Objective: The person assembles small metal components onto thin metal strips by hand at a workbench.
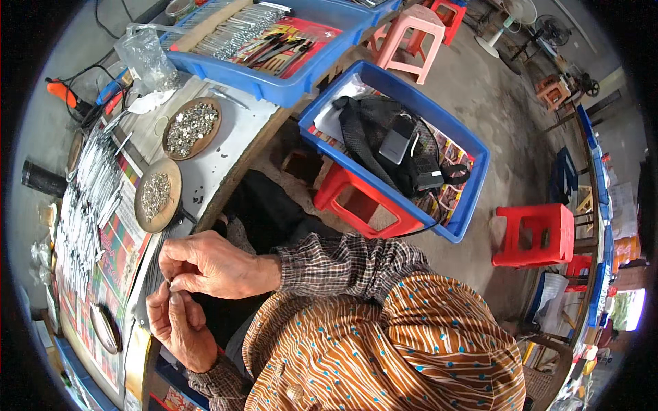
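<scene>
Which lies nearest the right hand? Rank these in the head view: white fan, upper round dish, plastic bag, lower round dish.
1. Lower round dish, above the right hand.
2. Upper round dish, beyond it.
3. Plastic bag, picture's upper left.
4. White fan, far top right.

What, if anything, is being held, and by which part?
The right hand and left hand together pinch something tiny at the fingertips; its kind and held part cannot be told.

Workshop, workbench (236, 129), metal parts (192, 130), red stool (534, 235)
</scene>
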Motion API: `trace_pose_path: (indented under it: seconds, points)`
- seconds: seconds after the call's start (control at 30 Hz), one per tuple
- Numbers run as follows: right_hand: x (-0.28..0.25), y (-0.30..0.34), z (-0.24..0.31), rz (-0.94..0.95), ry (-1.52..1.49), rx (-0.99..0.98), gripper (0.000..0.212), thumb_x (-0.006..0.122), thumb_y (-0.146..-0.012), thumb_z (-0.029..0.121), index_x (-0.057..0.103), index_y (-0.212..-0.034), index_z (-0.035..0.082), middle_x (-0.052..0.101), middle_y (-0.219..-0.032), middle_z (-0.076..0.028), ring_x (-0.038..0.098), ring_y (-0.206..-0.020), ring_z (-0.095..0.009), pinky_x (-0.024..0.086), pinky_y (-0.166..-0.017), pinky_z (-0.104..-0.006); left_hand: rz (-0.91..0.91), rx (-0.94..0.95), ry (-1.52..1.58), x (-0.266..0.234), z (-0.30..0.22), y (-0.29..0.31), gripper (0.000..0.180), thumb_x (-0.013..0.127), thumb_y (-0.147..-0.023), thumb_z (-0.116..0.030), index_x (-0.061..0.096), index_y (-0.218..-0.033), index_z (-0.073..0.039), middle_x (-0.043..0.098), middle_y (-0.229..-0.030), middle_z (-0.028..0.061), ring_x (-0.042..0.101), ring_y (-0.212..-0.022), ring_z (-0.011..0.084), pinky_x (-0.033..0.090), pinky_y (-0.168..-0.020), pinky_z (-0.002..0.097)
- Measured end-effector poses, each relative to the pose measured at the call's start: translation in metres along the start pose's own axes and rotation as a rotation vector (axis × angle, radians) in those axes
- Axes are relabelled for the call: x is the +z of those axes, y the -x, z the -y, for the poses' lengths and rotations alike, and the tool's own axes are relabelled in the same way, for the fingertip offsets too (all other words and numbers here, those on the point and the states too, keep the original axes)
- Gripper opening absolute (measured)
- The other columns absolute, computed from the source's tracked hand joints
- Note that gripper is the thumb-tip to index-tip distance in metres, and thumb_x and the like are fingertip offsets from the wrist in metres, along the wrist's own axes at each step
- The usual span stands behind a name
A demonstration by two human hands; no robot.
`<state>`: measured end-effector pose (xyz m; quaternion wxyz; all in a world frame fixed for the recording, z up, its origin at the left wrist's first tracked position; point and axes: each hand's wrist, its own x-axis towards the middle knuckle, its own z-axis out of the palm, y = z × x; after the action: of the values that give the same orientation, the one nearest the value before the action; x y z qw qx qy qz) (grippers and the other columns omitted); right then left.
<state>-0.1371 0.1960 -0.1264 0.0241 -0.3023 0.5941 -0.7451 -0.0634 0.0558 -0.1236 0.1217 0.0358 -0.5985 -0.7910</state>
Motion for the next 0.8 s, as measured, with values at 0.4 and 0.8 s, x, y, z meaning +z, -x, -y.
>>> trace_pose_path:
  seconds: [0.4, 0.8]
  points:
    - [-0.024, -0.01, 0.009, 0.026, 0.803, -0.653, 0.019, 0.062, -0.07, 0.015, 0.05, -0.074, 0.002, 0.051, -0.077, -0.009, 0.058, -0.074, -0.026, 0.047, -0.063, -0.0367, 0.018, 0.172, -0.477, -0.006, -0.008, 0.003, 0.012, 0.054, -0.092, -0.002, 0.059, -0.102, 0.0, 0.05, -0.075, -0.0011, 0.035, -0.057, 0.0018, 0.026, -0.048, 0.0163]
    - [-0.025, -0.008, 0.007, 0.099, 0.583, -0.537, 0.018, 0.062, -0.074, 0.012, 0.047, -0.074, 0.002, 0.049, -0.073, -0.011, 0.056, -0.071, -0.029, 0.047, -0.062, -0.0386, 0.065, 0.149, -0.324, -0.004, -0.001, -0.001, 0.013, 0.055, -0.091, -0.002, 0.06, -0.103, -0.001, 0.048, -0.072, -0.0039, 0.032, -0.055, 0.0006, 0.023, -0.046, 0.0168]
